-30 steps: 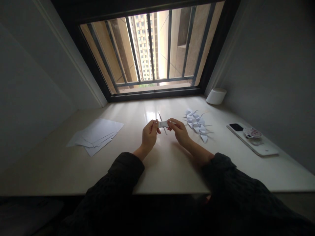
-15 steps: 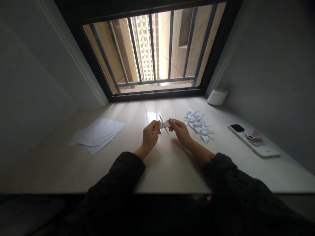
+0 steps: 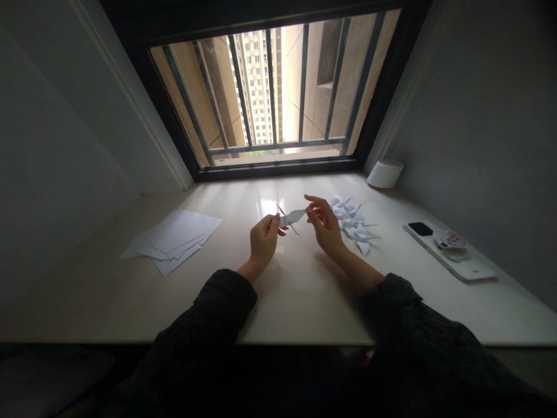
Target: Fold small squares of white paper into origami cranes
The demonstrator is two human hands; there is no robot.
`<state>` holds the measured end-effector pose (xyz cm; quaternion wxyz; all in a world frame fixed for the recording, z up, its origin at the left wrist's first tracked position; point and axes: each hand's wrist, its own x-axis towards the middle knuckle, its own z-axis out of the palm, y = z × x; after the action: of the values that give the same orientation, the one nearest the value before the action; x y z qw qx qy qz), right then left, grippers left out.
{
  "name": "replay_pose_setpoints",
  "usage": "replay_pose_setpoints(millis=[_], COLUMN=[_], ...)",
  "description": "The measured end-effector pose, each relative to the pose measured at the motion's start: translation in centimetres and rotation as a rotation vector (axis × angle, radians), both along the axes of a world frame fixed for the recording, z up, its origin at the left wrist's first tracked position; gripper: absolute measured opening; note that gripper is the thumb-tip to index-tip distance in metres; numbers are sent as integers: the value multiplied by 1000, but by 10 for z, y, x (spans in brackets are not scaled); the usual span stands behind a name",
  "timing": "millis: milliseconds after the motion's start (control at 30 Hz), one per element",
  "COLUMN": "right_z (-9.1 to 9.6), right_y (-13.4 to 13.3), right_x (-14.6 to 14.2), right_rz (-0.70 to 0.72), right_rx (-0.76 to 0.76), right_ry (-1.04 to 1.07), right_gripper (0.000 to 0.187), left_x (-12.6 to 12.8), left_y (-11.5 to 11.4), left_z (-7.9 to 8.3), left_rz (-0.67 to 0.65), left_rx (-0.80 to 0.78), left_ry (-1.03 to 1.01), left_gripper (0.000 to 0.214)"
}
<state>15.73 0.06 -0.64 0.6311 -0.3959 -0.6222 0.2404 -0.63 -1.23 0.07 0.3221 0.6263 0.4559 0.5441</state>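
My left hand [image 3: 263,239] pinches a small folded white paper crane [image 3: 292,218] by its left side, and thin paper points stick out near my fingers. My right hand [image 3: 325,227] is raised with its fingers apart, holding nothing, its fingertips close to the crane's right tip. Just beyond that hand lies a heap of several white folded paper cranes [image 3: 352,223], partly hidden behind my fingers. Dark knit sleeves [image 3: 209,337] cover both forearms.
The glossy cream desk [image 3: 296,302] ends at a front edge below my arms. A loose stack of white paper sheets [image 3: 174,241] lies at left. At right are a white phone [image 3: 448,252] with a round sticker and a white cylinder [image 3: 385,174]. A barred window [image 3: 274,93] stands behind.
My right hand has let go of the crane and moved right and up, with its fingers spread. The crane stays in my left hand, and its right end now points free.
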Motion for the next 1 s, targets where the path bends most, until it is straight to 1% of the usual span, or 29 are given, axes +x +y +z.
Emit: replay_pose_setpoints(millis=[67,133,233,300,400,467,533,600,700,867,1000], right_z=[3,4,1,0,-1,0,0,0,0,-3,-6], right_y=[-1,-1,1,2,3,4,3,3,2,3,5], right_x=[5,7,9,9,10,11,11,10,8,6,6], right_rz=[-51,-75,-106,-125,-136,-122,-97,-64,-23,19,10], right_rx=[117,189,235,231,206,194,185,170,146,141,132], right_ry=[-195,-341,-429,-418,-373,-341,-317,-301,-265,-211,-212], right_gripper=[36,38,29,24,25,26,27,27,28,31,29], left_x=[0,1,3,4,4,3,3,3,5,7,9], left_y=[1,1,-1,0,4,8,10,10,7,3,3], left_z=[0,1,3,3,-1,-5,-7,-6,-4,-4,-6], left_rz=[17,16,-33,-69,-90,-110,-159,-200,-226,-233,-230], left_rx=[-30,-55,-88,-124,-222,-272,-292,-278,-227,-184,-144], left_ry=[-24,-41,-64,-114,-215,-240,-259,-287,-332,-346,-350], left_gripper=[40,40,40,44,54,51,45,39,33,35,33])
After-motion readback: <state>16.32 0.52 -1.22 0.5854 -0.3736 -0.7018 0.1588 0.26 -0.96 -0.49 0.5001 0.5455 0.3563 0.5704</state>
